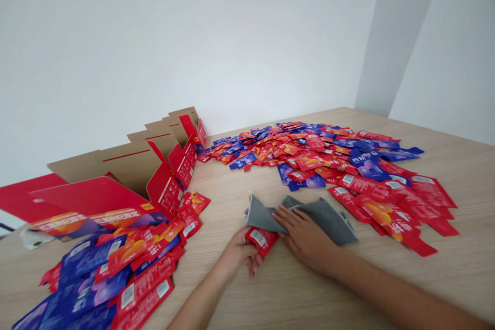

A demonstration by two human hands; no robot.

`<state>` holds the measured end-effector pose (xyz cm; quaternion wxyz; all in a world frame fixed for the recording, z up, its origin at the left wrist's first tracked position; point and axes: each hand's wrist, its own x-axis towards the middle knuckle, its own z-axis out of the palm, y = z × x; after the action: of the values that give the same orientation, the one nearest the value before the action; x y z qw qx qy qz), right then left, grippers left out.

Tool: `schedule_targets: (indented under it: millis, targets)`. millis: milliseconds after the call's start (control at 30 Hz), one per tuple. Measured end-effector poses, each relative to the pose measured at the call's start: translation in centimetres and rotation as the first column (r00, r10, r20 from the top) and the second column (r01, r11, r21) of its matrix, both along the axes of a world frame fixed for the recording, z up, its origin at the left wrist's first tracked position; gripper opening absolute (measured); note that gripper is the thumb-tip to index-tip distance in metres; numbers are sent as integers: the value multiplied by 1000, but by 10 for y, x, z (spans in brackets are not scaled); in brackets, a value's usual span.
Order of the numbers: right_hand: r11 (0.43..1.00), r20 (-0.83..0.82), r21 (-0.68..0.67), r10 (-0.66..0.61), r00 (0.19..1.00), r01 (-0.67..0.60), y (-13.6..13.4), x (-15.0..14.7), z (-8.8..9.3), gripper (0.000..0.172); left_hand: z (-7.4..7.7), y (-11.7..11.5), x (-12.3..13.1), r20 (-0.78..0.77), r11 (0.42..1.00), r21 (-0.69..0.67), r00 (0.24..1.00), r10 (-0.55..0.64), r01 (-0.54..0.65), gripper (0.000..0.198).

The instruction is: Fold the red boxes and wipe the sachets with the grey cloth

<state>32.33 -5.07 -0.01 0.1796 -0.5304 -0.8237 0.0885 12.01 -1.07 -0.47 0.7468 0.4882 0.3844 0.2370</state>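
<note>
A flat carton blank [263, 216] lies on the wooden table in front of me, grey inside facing up, with a red printed flap and barcode at its near end. My left hand [242, 255] is closed on that red flap, pinching it from below. My right hand [303, 234] lies flat on the grey surface of the blank, fingers stretched out and pointing left, pressing it down.
A wide heap of red and blue flat carton blanks [328, 165] covers the far and right side of the table [240, 185]. Another pile [116, 268] sits at the near left. Large folded cardboard boxes with red insides [154, 165] lean against the white wall at the left.
</note>
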Motion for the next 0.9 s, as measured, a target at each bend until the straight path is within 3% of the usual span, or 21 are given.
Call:
schedule_targets:
  millis: [67, 167, 267, 333, 367, 433, 500, 533, 633, 733, 800, 900]
  targets:
    - [996, 36, 55, -72, 997, 70, 10, 11, -6, 45, 7, 2, -4, -12, 997, -32, 997, 72, -73, 34]
    - [990, 52, 104, -101, 993, 96, 11, 17, -12, 44, 21, 11, -18, -3, 951, -38, 952, 306, -306, 22]
    - [985, 51, 119, -134, 990, 127, 3, 14, -10, 43, 33, 21, -35, 60, 778, -24, 776, 627, -627, 9]
    - [982, 49, 120, -150, 987, 143, -5, 10, -4, 43, 36, 23, -40, 92, 706, -33, 702, 707, -707, 3]
    - [983, 45, 111, -151, 988, 145, -8, 8, 1, 44, 36, 21, -39, 89, 725, -33, 720, 688, -688, 8]
    - [991, 16, 72, -117, 993, 116, -15, 6, 13, 48, 36, 18, -31, 56, 818, 4, 817, 574, -575, 21]
    - [1000, -31, 19, 3, 1000, -3, -21, 6, 25, 52, 36, 19, -14, 29, 874, 127, 883, 469, -469, 31]
    - [996, -50, -4, 93, 994, -93, -23, 6, 30, 53, 38, 22, -3, 26, 870, 226, 896, 444, -438, 33]
    - [944, -78, -84, 312, 947, -318, -25, 8, 36, 55, 44, 47, 39, 12, 735, 578, 905, 426, -354, 30]
    - [924, -117, -146, 340, 933, -355, -23, 11, 29, 53, 43, 79, 92, -125, 561, 817, 911, 394, -131, 28]
    - [929, -143, -145, 319, 937, -339, -20, 14, 23, 49, 37, 96, 129, -295, 457, 883, 886, 359, 109, 37]
    - [947, -143, -113, 282, 949, -299, -17, 19, 19, 44, 25, 111, 171, -511, 321, 850, 802, 311, 417, 47]
